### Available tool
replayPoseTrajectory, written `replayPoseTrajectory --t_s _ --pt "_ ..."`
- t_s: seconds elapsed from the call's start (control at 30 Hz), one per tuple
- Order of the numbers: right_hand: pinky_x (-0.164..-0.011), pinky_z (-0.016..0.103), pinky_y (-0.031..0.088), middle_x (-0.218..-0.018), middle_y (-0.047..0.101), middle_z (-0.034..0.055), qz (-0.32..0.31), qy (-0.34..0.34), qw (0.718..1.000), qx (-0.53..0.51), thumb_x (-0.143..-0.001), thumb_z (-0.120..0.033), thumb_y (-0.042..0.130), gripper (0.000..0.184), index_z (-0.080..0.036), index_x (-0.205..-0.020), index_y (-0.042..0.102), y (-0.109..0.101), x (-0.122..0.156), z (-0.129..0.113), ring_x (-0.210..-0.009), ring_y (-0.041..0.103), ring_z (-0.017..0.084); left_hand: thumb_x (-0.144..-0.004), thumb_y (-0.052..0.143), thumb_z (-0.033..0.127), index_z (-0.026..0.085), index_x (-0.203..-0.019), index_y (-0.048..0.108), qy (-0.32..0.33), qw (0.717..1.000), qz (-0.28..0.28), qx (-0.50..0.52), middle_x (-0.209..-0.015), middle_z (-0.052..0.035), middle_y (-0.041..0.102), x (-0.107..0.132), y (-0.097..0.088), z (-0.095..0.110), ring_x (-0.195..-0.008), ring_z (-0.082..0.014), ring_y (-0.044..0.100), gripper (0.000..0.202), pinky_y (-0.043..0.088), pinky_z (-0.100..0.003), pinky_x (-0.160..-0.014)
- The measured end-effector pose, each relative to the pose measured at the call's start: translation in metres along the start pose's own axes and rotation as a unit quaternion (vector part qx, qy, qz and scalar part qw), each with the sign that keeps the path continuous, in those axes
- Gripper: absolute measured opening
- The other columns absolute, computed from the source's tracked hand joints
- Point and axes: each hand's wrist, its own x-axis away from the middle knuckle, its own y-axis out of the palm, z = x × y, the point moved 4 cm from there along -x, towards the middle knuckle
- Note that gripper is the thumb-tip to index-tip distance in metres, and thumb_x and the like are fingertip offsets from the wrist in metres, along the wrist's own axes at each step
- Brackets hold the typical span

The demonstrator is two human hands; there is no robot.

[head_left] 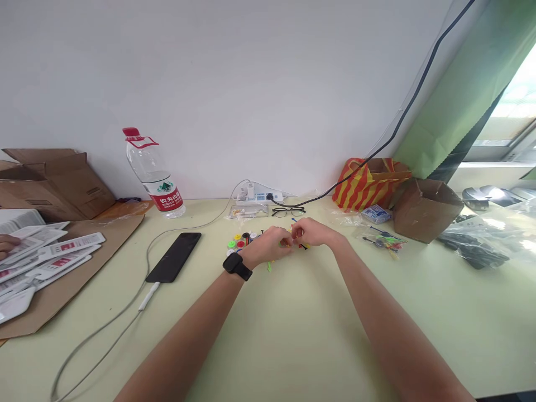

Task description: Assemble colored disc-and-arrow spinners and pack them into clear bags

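My left hand [270, 245], with a black watch [237, 266] at its wrist, is closed in a pinch over the middle of the table. Close on its right, my right hand [312, 231] is pinched too, and the fingertips of both nearly meet. Whatever they hold is too small and covered to make out. Around the hands lie several small coloured plastic pieces, among them a round green piece [231, 244], a round red piece [240, 244] and a thin green piece [269, 267] in front of my left hand.
Behind lie eyeglasses [288, 211], a clear case [249, 211] and a power strip [262, 197]. Leftward are a cabled phone [173, 258], a water bottle [165, 195] and white tags [69, 245] near another person's hand [7, 244]. Rightward: bagged plastic pieces [385, 241], a striped bag [354, 187], an open carton [427, 212].
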Motion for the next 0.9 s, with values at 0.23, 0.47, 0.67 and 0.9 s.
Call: replayPoseTrajectory --t_s 0.23,0.47,0.67,0.9 --pt "-0.065 0.024 0.043 -0.102 0.071 0.0055 0.111 0.047 0.992 0.038 -0.093 -0.032 0.059 0.017 -0.021 -0.103 0.068 -0.006 -0.005 0.011 -0.085 0.063 0.017 -0.082 0.072 0.03 0.02 -0.069 0.063 0.003 1.0 -0.016 -0.008 -0.073 -0.0002 0.068 0.001 0.007 0.007 -0.072 -0.0179 0.061 0.019 0.042 -0.03 -0.064" --pt "-0.091 0.033 0.044 -0.135 0.06 0.012 0.141 0.082 0.983 0.088 -0.093 -0.047 0.063 0.037 -0.022 -0.12 0.061 0.0 -0.005 0.023 -0.126 0.054 0.03 -0.077 0.081 0.052 0.025 -0.111 0.073 0.017 0.997 0.027 -0.072 -0.112 -0.0063 0.071 0.006 -0.023 -0.004 -0.108 -0.0278 0.059 0.044 0.046 -0.036 -0.09" --pt "-0.088 0.032 0.045 -0.137 0.059 0.0152 0.106 0.106 0.983 0.102 -0.093 -0.033 0.065 0.036 -0.021 -0.125 0.056 0.005 -0.009 0.027 -0.124 0.057 0.03 -0.071 0.088 0.051 0.027 -0.129 0.069 -0.022 0.99 -0.018 -0.138 -0.125 -0.0073 0.069 0.012 -0.027 -0.018 -0.115 -0.0317 0.052 0.065 0.042 -0.039 -0.096" --pt "-0.06 0.027 0.047 -0.113 0.071 0.0127 0.03 0.153 0.986 0.057 -0.08 -0.019 0.073 0.031 -0.02 -0.108 0.06 0.006 -0.005 0.022 -0.081 0.071 0.022 -0.078 0.078 0.061 0.025 -0.136 0.065 -0.031 0.993 -0.011 -0.111 -0.126 -0.0095 0.07 0.013 -0.026 -0.02 -0.122 -0.0319 0.052 0.07 0.042 -0.037 -0.095"
